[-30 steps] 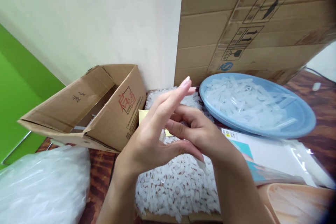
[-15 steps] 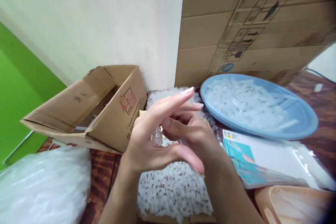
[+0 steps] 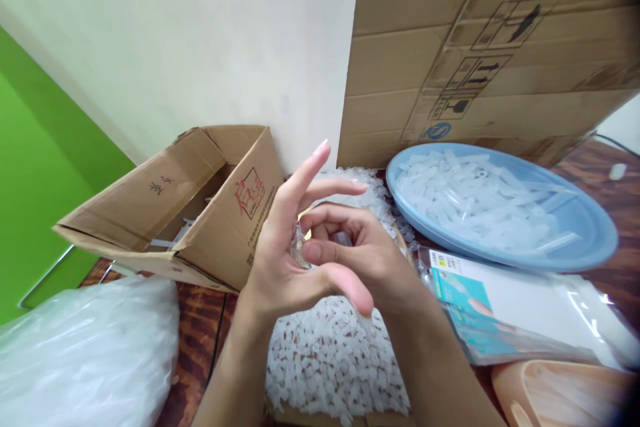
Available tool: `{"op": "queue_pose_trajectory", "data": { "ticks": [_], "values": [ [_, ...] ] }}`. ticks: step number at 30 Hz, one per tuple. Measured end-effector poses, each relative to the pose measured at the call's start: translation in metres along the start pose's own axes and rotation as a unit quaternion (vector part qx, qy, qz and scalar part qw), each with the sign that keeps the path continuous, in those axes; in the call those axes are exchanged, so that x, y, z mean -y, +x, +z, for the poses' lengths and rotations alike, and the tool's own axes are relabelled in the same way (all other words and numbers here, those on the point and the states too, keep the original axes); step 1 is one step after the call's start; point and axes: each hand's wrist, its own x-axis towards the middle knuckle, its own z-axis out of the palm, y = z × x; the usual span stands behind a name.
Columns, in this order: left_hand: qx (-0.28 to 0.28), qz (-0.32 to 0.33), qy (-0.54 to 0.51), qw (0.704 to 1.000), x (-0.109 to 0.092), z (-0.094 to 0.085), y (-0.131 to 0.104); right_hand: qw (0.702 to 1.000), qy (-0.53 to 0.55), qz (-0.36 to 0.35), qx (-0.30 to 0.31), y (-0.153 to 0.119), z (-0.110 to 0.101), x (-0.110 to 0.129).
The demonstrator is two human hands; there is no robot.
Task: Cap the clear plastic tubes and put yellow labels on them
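My left hand point(image 3: 287, 260) is raised at the centre, its index finger and thumb spread apart, with a small clear ribbed piece point(image 3: 299, 243) lying against its palm. The fingers of my right hand point(image 3: 357, 247) are bent together at that clear piece, thumb and index finger pinching its end. Part of the piece is hidden by the fingers. Below both hands lies a heap of small translucent white plastic parts point(image 3: 335, 360) in a shallow cardboard box. More clear parts are heaped behind the hands.
An open cardboard box point(image 3: 210, 227) stands left, above a white plastic bag point(image 3: 95, 353). To the right are a blue basin point(image 3: 595, 233) of translucent strips, plastic packets point(image 3: 530, 307) and a peach container point(image 3: 515, 383). A large carton point(image 3: 400, 60) stands behind.
The index finger of my left hand has lifted and spread from the others. My right hand's fingers have closed in on the clear piece. The view has shifted slightly.
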Motion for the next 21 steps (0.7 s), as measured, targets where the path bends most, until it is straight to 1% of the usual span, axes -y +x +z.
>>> {"op": "queue_pose_trajectory", "data": {
  "ticks": [2,6,9,11,13,15,18,21],
  "values": [
    [0.014,0.015,0.019,1.000,0.003,0.001,0.001,1.000,-0.008,-0.003,-0.009,0.000,-0.001,0.001],
    [0.006,0.051,0.028,0.998,0.013,0.000,0.000,0.998,-0.039,-0.016,-0.042,0.000,-0.005,0.001],
    [0.015,0.046,0.031,0.998,0.016,-0.006,0.001,0.993,-0.084,-0.039,-0.074,-0.002,-0.012,0.005],
    [0.015,0.012,0.048,0.999,0.016,-0.011,0.003,0.986,-0.132,-0.046,-0.090,-0.004,-0.015,0.009],
    [0.013,-0.047,0.068,0.997,0.018,-0.015,0.005,0.976,-0.186,-0.042,-0.102,-0.006,-0.018,0.013],
    [0.004,-0.098,0.056,0.994,0.024,-0.018,0.007,0.964,-0.238,-0.038,-0.114,-0.007,-0.020,0.016],
    [-0.034,-0.141,-0.025,0.989,0.036,-0.018,0.007,0.948,-0.288,-0.038,-0.133,-0.007,-0.020,0.016],
    [-0.067,-0.199,-0.119,0.971,0.044,-0.016,0.007,0.939,-0.309,-0.034,-0.145,-0.006,-0.020,0.015]
  ]
}}
